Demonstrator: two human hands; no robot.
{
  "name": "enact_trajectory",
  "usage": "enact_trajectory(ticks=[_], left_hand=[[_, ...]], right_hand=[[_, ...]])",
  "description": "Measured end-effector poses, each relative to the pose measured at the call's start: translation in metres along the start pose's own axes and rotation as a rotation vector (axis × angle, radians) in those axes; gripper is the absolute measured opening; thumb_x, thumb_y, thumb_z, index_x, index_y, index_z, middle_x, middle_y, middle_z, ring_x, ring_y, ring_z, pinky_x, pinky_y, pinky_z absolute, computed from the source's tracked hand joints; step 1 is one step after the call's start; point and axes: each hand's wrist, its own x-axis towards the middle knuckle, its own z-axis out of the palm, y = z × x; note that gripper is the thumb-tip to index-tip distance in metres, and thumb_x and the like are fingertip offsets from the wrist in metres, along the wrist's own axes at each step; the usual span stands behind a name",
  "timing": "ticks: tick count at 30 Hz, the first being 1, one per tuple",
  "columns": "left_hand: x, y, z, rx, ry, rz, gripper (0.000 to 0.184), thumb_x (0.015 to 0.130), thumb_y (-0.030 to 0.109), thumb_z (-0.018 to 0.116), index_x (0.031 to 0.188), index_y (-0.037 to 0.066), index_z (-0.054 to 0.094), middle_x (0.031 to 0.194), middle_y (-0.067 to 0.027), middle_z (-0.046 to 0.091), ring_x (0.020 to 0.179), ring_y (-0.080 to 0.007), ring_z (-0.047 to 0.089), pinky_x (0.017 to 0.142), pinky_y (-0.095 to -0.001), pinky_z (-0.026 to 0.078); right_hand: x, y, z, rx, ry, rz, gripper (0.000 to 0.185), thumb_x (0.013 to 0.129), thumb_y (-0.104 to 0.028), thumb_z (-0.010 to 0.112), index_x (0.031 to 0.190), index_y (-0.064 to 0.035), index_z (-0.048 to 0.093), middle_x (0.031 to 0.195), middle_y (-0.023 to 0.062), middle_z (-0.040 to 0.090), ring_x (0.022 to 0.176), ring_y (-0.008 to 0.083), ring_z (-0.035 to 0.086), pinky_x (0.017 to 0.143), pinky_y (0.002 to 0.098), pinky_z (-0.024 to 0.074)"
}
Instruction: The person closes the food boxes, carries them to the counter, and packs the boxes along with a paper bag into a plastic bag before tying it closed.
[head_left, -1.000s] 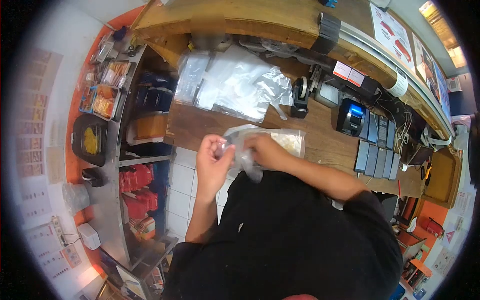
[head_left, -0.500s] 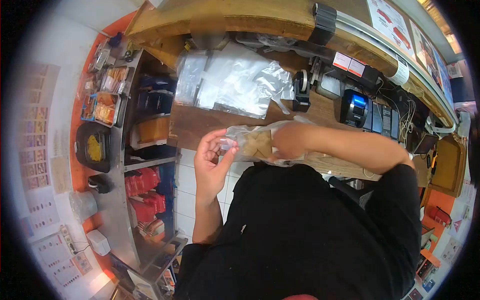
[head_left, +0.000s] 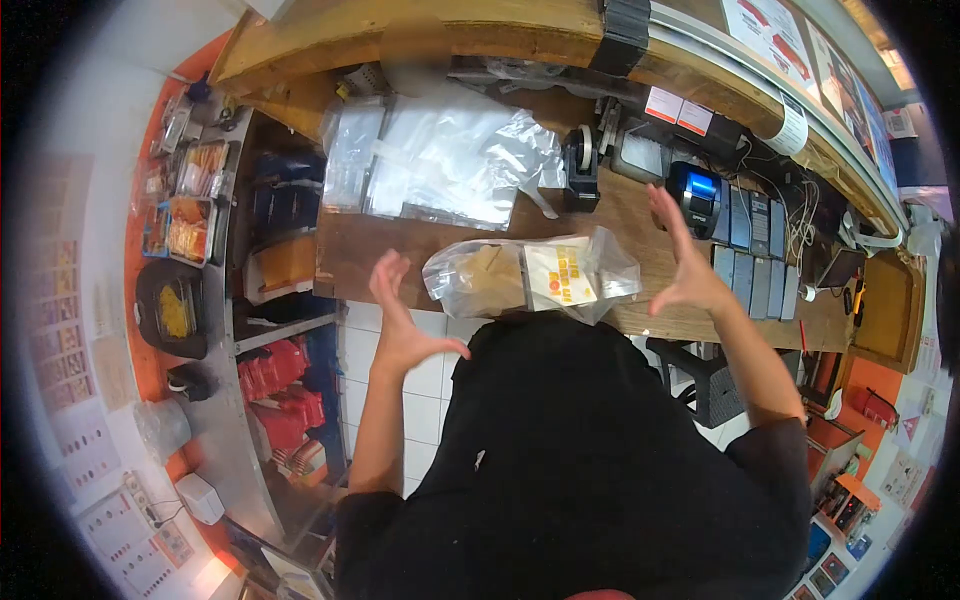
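Observation:
A clear plastic bag (head_left: 618,281) lies on the wooden table near its front edge, just before my body. Inside it are a brown item (head_left: 488,276) that looks like a folded cardboard box and a white packet with yellow and orange print (head_left: 560,274). My left hand (head_left: 402,325) hovers to the left of the bag, thumb and fingers spread, touching nothing. On the other side, my right hand (head_left: 690,275) is raised with its fingers apart, a short way off the bag's right end. Neither hand holds anything.
Flat clear plastic bags (head_left: 440,165) are stacked at the back of the table. Beside them stands a black tape dispenser (head_left: 582,168). A small printer (head_left: 695,200) and rows of phone-like devices (head_left: 755,225) sit at right. A steel shelf (head_left: 222,300) with food containers runs along the left.
Both hands have let go of the plastic bag and moved apart, left hand to the left, right hand to the right. The bag now rests on the table with its printed packet showing.

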Motion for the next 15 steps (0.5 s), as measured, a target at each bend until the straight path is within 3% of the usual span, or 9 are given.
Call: enact_trajectory(ticks=[1,2,5,7,8,10,11,14,15], left_hand=[[0.001,-0.013,0.005,-0.068,0.020,-0.095,0.118,0.043,0.043,0.093,0.140,0.005,0.036,0.143,-0.0182,0.025,0.128,-0.0364,0.035,0.106,-0.0471,0.034],[0.002,-0.025,0.010,-0.137,0.047,-0.188,0.122,0.041,0.045,0.094,0.140,0.006,0.034,0.149,-0.0189,0.015,0.132,-0.0376,0.030,0.109,-0.0478,0.031],[0.015,-0.052,0.039,0.190,-0.311,-0.043,0.087,0.058,0.033,0.089,0.130,0.006,0.049,0.139,-0.0196,0.037,0.128,-0.0384,0.038,0.106,-0.0466,0.035],[0.031,-0.045,0.067,0.272,-0.534,0.186,0.043,0.069,0.017,0.078,0.108,0.005,0.063,0.117,-0.0178,0.057,0.121,-0.0384,0.047,0.099,-0.0446,0.040],[0.032,-0.040,0.079,0.278,-0.534,0.200,0.043,0.069,0.017,0.078,0.108,0.005,0.063,0.117,-0.0178,0.057,0.121,-0.0384,0.047,0.099,-0.0446,0.040],[0.018,-0.040,0.098,0.022,-0.452,-0.090,0.017,0.072,0.008,0.070,0.088,0.003,0.067,0.096,-0.0161,0.064,0.112,-0.0382,0.052,0.091,-0.0432,0.044],[0.019,-0.036,0.097,-0.055,-0.388,-0.094,0.033,0.070,0.013,0.075,0.099,0.003,0.064,0.111,-0.0159,0.061,0.113,-0.0363,0.053,0.088,-0.0430,0.046],[0.010,-0.028,0.091,-0.145,-0.223,-0.335,0.052,0.066,0.017,0.079,0.112,0.002,0.060,0.122,-0.0149,0.057,0.119,-0.0354,0.049,0.094,-0.0442,0.043],[0.008,-0.030,0.092,-0.177,-0.163,-0.416,0.058,0.065,0.018,0.081,0.116,0.002,0.059,0.126,-0.0145,0.056,0.121,-0.0351,0.048,0.097,-0.0445,0.042]], right_hand=[[-0.016,0.037,-0.003,-0.231,-0.138,0.115,0.148,0.043,-0.049,0.089,0.151,-0.0072,-0.004,0.158,0.0166,0.007,0.146,0.0315,0.009,0.115,0.0551,0.0089],[-0.022,0.056,0.015,-0.228,-0.135,0.116,0.148,0.043,-0.049,0.089,0.151,-0.0072,-0.004,0.158,0.0166,0.007,0.146,0.0315,0.009,0.115,0.0551,0.0089],[-0.004,0.061,0.088,-0.525,-0.227,-0.015,0.124,0.051,-0.042,0.087,0.148,-0.0058,0.019,0.153,0.0176,0.023,0.145,0.0330,0.014,0.116,0.0500,0.0019],[0.018,0.056,0.127,-0.525,-0.226,-0.059,0.098,0.057,-0.036,0.085,0.137,-0.0052,0.038,0.138,0.0182,0.044,0.136,0.0336,0.032,0.115,0.0481,0.0100],[0.022,0.066,0.142,-0.439,-0.214,-0.027,0.080,0.061,-0.032,0.083,0.129,-0.0048,0.049,0.127,0.0181,0.055,0.128,0.0340,0.044,0.113,0.0479,0.0204],[0.027,0.078,0.157,-0.291,-0.128,0.054,0.064,0.065,-0.025,0.081,0.120,-0.0042,0.055,0.116,0.0146,0.060,0.115,0.0297,0.053,0.104,0.0434,0.0317],[0.029,0.080,0.161,-0.137,-0.054,0.146,0.048,0.069,-0.018,0.079,0.111,-0.0036,0.060,0.104,0.0110,0.065,0.101,0.0253,0.062,0.095,0.0390,0.0430],[0.022,0.090,0.156,0.210,0.040,0.297,0.023,0.075,-0.006,0.073,0.096,-0.0025,0.063,0.093,0.0044,0.064,0.086,0.0152,0.061,0.077,0.0292,0.0486],[0.027,0.079,0.156,0.079,-0.016,0.294,0.020,0.077,-0.004,0.072,0.094,-0.0033,0.063,0.091,0.0024,0.062,0.086,0.0126,0.059,0.077,0.0282,0.0479]])
